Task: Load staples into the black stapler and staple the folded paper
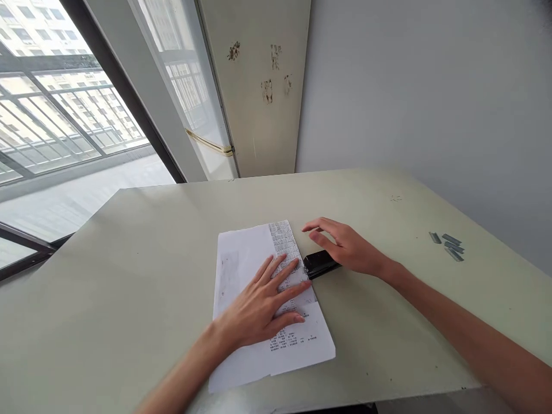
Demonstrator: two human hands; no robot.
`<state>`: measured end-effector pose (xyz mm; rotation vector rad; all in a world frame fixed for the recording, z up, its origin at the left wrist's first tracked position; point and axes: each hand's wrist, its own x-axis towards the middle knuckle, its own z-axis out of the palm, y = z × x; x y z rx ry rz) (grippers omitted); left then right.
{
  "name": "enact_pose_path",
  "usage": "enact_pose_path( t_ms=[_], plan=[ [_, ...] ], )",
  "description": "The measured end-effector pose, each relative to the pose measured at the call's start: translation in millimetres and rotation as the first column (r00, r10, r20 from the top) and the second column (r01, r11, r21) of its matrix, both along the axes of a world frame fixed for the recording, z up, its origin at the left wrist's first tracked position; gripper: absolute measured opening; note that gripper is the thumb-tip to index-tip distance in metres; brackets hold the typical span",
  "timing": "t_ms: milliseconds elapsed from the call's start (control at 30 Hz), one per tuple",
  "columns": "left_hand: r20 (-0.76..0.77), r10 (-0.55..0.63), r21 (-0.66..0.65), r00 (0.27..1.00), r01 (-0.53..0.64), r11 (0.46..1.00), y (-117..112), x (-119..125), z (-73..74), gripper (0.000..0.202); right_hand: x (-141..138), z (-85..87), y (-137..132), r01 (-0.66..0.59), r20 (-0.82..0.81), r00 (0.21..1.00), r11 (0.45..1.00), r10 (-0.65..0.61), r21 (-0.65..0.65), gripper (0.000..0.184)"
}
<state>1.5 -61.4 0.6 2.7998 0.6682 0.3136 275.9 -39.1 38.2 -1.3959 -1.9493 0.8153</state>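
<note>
The black stapler (319,263) lies between the two hands, its long axis running crosswise from the right edge of the paper sheets (241,253) to beneath the right hand (350,247), which is the nearer one. Its front end meets that edge just beyond the fingertips of the left hand (265,305); whether it bites over the sheets cannot be told, and its rear is hidden under the right palm. The left hand is spread flat on the sheets, against the bench (142,287). The right hand is loosely curved, fingers apart from the thumb, pinching nothing; whether the palm touches the stapler is unclear. Staple strips (453,248) lie well beyond the right hand, on its outer side.
</note>
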Motion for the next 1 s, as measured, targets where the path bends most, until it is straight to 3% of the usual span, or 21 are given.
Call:
enact_pose_path(
  t_ms=[300, 633, 1000],
  plan=[
    [-0.003, 0.033, 0.011, 0.999, -0.033, 0.999, -5.1, 4.8, -6.9, 0.06, -35.7, 6.5, 6.8, -0.147, 0.244, 0.959, 0.989, 0.143, 0.0, 0.056],
    [0.073, 0.039, -0.035, 0.997, -0.037, 0.999, -6.7, 7.2, -10.1, 0.058, -42.2, -0.1, 4.9, -0.055, 0.281, 0.957, 0.995, 0.076, -0.082, 0.063],
    [0.055, 0.048, -0.054, 0.997, -0.045, 0.998, -8.2, 9.0, -9.8, 0.058, -46.2, -2.7, 4.1, -0.041, 0.335, 0.94, 0.996, 0.064, -0.076, 0.067]
  ],
)
